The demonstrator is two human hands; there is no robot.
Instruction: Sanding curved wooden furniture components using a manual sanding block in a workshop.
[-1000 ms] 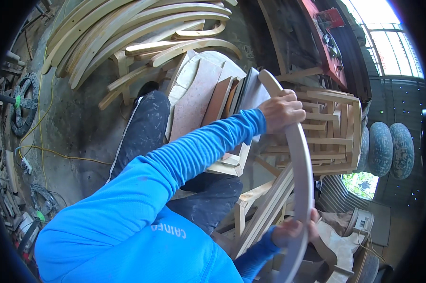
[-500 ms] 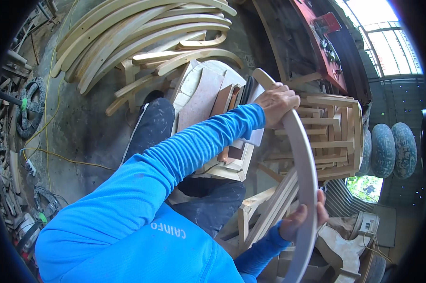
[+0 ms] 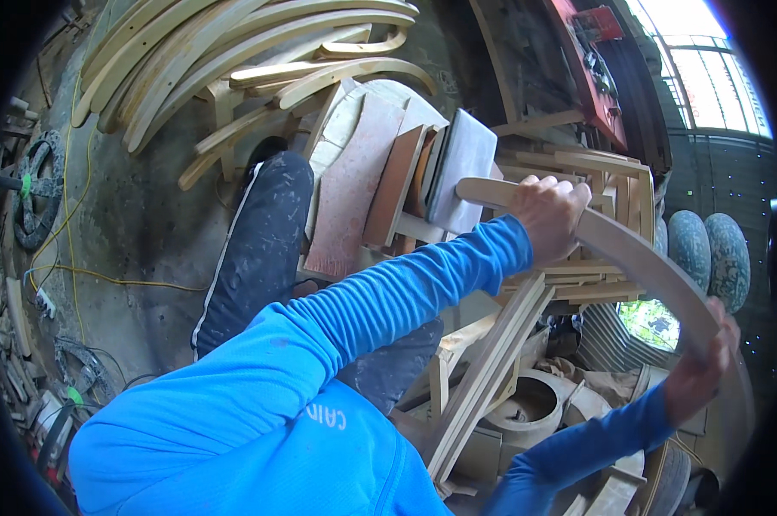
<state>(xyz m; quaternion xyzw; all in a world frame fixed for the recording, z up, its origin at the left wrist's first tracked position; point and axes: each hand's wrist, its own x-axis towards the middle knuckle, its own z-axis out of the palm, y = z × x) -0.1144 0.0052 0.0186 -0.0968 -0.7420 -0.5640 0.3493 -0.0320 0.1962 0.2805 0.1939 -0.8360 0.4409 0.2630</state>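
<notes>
A long curved wooden piece (image 3: 642,258), like a chair arm or back rail, stretches from the middle of the view to the lower right. My left hand (image 3: 553,219) is wrapped round it near its rounded upper end. Farther along, my right hand (image 3: 702,365) grips its lower part, slightly smeared by motion. The rounded end overlaps a pale, flat-faced pad (image 3: 463,176) on a wooden stand; whether they touch I cannot tell. Beside the pad are a reddish-brown board (image 3: 394,185) and a worn pinkish sheet (image 3: 354,185), in front of my knees.
Several curved wooden parts (image 3: 233,60) are stacked at the upper left. Wooden frames (image 3: 633,193) stand on the right, near large dark rounded objects (image 3: 728,258). Long slats (image 3: 491,378) lean beside a round housing (image 3: 526,400). A yellow cord (image 3: 130,281) crosses the floor.
The curved piece has swung from nearly upright to slanting, its lower end moving right. Both hands have moved right with it, and its rounded end now overlaps the pale pad.
</notes>
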